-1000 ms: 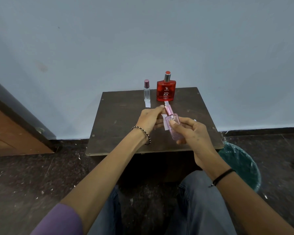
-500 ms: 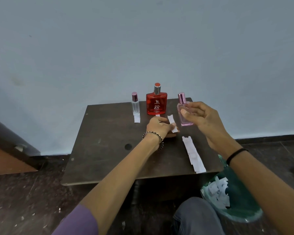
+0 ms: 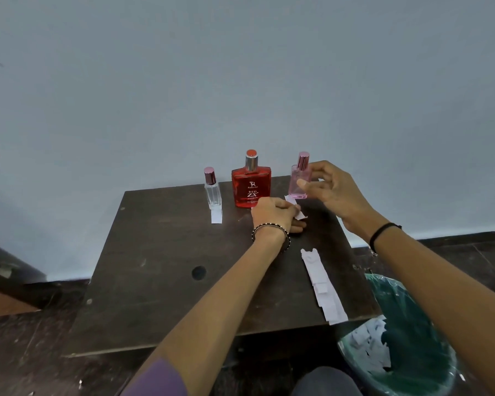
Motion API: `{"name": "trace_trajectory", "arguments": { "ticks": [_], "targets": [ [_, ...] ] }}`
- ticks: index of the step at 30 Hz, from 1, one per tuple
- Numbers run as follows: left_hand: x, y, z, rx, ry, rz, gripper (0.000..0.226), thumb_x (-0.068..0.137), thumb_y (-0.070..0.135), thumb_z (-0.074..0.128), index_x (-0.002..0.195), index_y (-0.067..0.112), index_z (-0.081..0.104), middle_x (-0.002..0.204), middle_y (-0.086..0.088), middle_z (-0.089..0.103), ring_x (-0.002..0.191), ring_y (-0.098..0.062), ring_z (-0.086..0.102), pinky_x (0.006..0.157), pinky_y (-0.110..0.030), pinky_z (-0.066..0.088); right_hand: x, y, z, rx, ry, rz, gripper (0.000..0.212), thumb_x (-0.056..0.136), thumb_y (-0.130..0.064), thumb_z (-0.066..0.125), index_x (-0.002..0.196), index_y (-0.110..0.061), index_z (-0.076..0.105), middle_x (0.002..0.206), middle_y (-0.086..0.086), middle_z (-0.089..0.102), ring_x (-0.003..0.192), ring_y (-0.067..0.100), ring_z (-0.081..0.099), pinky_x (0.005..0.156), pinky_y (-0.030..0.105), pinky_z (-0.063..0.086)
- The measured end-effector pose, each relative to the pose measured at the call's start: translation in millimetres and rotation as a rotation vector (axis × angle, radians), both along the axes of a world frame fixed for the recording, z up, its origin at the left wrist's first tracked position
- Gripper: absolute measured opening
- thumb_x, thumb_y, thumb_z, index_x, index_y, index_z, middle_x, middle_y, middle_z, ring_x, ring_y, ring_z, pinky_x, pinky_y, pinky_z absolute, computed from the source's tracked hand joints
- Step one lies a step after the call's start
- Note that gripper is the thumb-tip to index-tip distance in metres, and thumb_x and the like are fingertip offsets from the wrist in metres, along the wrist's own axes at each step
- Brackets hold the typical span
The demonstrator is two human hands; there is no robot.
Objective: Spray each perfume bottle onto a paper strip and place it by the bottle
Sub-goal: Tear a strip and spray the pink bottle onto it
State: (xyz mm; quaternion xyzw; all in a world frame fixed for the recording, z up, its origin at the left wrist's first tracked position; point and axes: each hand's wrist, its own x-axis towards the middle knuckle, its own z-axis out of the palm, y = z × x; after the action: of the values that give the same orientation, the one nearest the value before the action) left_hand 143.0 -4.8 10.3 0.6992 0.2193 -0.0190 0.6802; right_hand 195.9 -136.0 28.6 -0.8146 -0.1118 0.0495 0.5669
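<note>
Three perfume bottles stand along the far edge of the dark table (image 3: 155, 295). The small clear bottle (image 3: 213, 192) is on the left with a paper strip (image 3: 216, 216) lying in front of it. The red bottle (image 3: 250, 187) is in the middle. The pink bottle (image 3: 295, 184) stands upright on the right, with my right hand (image 3: 335, 195) around it, thumb on its front and forefinger by the cap. My left hand (image 3: 272, 214) rests on the table and pinches a white paper strip (image 3: 299, 215) that lies just in front of the pink bottle.
A row of spare paper strips (image 3: 323, 287) lies near the table's right front edge. A green bin (image 3: 412, 347) with paper scraps stands on the floor to the right of the table. The tabletop has a round hole (image 3: 198, 272). A wall rises right behind the bottles.
My right hand carried the pink bottle from the middle of the table to the far right, beside the red bottle, and stood it there. My left hand moved the strip along with it.
</note>
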Motion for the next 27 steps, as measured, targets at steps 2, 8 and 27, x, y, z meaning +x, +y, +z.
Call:
{"name": "trace_trajectory", "arguments": {
  "ticks": [2, 8, 27],
  "targets": [
    [3, 0, -1, 0.003, -0.021, -0.01, 0.011, 0.093, 0.0, 0.065, 0.082, 0.002, 0.065, 0.066, -0.011, 0.067, 0.039, -0.009, 0.065, 0.045, -0.021, 0.058, 3, 0, -5, 0.005, -0.001, 0.019, 0.038, 0.09, -0.031, 0.075, 0.124, -0.021, 0.06, 0.12, -0.003, 0.069, 0.106, 0.014, 0.069, 0.085, 0.024, 0.052],
    [10, 2, -5, 0.031, -0.026, -0.023, 0.013, 0.091, 0.0, 0.068, 0.102, -0.005, 0.068, 0.07, -0.011, 0.069, 0.045, -0.013, 0.069, 0.046, -0.023, 0.058, 9, -1, -11, -0.001, -0.001, 0.047, 0.041, 0.089, -0.032, 0.076, 0.125, -0.02, 0.06, 0.12, -0.002, 0.07, 0.106, 0.014, 0.07, 0.089, 0.025, 0.054],
    [3, 3, 0, -0.032, -0.031, -0.036, 0.013, 0.098, 0.001, 0.054, 0.103, -0.001, 0.066, 0.074, -0.012, 0.067, 0.047, -0.012, 0.069, 0.05, -0.024, 0.061, 0, -10, -27, 0.038, 0.073, -0.009, 0.055, 0.087, -0.002, 0.075, 0.136, -0.01, 0.052, 0.132, 0.003, 0.064, 0.123, 0.013, 0.061, 0.106, 0.03, 0.049]
  ]
}}
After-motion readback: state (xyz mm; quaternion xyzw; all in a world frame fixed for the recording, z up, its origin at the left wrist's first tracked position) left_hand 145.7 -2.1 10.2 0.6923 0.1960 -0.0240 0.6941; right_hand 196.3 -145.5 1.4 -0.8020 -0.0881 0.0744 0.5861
